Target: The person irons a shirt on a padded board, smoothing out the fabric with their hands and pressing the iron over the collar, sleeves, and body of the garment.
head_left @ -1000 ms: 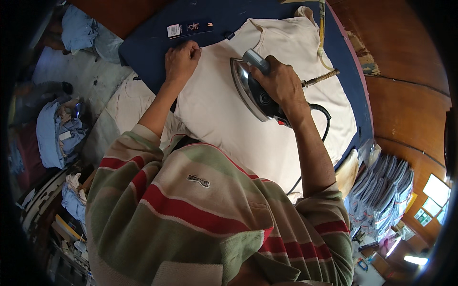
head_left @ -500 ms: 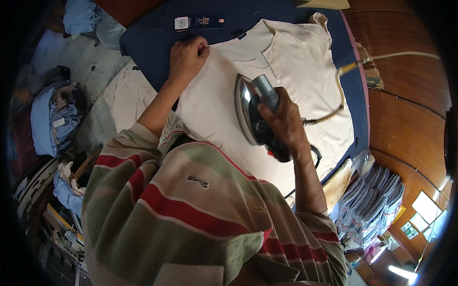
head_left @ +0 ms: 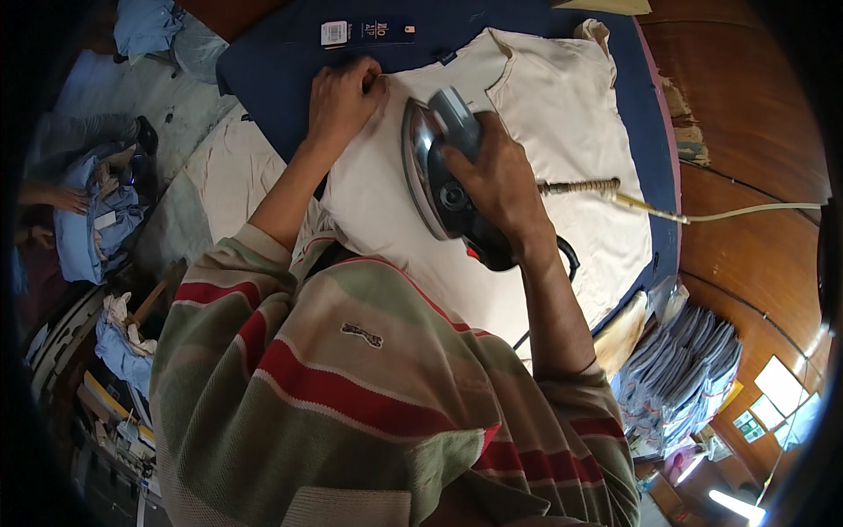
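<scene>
A cream shirt lies spread over the dark blue cloth of the ironing table, its neckline toward the far side. My right hand is wrapped round the handle of a black and grey iron, whose soleplate rests on the shirt's left half. At the shirt's far left shoulder, my left hand is closed with thumb and fingers pinching the fabric edge. A cord runs from the iron off to the right. Just beyond my left hand lies a dark hang tag with a white label.
Another cream garment hangs at the table's left side. Folded grey-blue garments are stacked at the lower right, by a wooden wall. On the far left, another person's hand touches a bundle of blue clothes.
The iron has slid left and away from me across the shirt in my right hand. Its cord has swung nearer. The other person's hand now shows clearly on the blue bundle.
</scene>
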`<act>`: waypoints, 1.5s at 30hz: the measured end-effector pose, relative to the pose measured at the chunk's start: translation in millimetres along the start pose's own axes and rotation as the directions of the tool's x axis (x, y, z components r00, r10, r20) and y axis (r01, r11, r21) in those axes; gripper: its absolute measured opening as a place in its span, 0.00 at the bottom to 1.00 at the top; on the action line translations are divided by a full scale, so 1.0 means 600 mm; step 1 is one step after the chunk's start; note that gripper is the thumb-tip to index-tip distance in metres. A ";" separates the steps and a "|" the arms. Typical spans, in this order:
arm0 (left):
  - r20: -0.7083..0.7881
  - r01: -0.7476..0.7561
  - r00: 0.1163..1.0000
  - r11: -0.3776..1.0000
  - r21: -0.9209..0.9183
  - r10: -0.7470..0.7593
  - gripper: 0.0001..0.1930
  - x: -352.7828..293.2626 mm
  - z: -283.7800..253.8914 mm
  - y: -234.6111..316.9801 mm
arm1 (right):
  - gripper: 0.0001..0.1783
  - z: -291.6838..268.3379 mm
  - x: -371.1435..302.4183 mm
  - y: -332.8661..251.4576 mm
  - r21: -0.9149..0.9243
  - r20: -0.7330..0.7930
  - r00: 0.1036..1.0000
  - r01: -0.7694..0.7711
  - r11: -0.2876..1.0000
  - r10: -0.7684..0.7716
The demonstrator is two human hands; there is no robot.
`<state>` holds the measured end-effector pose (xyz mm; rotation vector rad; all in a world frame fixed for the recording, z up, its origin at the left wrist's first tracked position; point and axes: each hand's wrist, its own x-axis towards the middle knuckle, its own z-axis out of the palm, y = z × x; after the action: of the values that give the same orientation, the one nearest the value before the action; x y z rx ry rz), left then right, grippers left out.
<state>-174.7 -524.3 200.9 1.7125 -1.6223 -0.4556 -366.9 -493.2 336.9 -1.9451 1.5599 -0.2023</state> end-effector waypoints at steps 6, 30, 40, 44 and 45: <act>-0.081 -0.094 0.992 0.996 0.013 0.094 0.05 -0.003 -0.001 -0.006 | 0.22 -0.007 -0.003 0.012 0.032 -0.011 0.994 -0.108 0.994 0.108; -0.041 -0.082 0.996 0.995 0.061 0.085 0.05 -0.007 -0.009 0.001 | 0.21 -0.003 0.076 -0.005 -0.018 -0.060 0.998 -0.035 0.999 0.034; -0.130 -0.142 0.981 0.989 0.041 0.146 0.07 -0.011 -0.017 -0.015 | 0.26 0.001 0.085 -0.002 0.077 0.020 1.000 -0.006 0.997 0.004; -0.068 -0.135 0.988 0.989 0.064 0.139 0.05 -0.010 0.003 0.006 | 0.22 -0.016 0.066 0.005 0.020 -0.035 0.998 0.056 0.998 -0.055; -0.104 -0.139 0.984 0.988 0.064 0.145 0.05 -0.009 0.010 0.004 | 0.23 -0.012 0.051 0.008 -0.046 -0.049 0.997 0.056 0.997 -0.058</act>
<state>-181.2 -520.4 197.5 1.6195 -1.6787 -0.2458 -365.8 -524.6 332.1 -2.0355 1.5544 -0.2442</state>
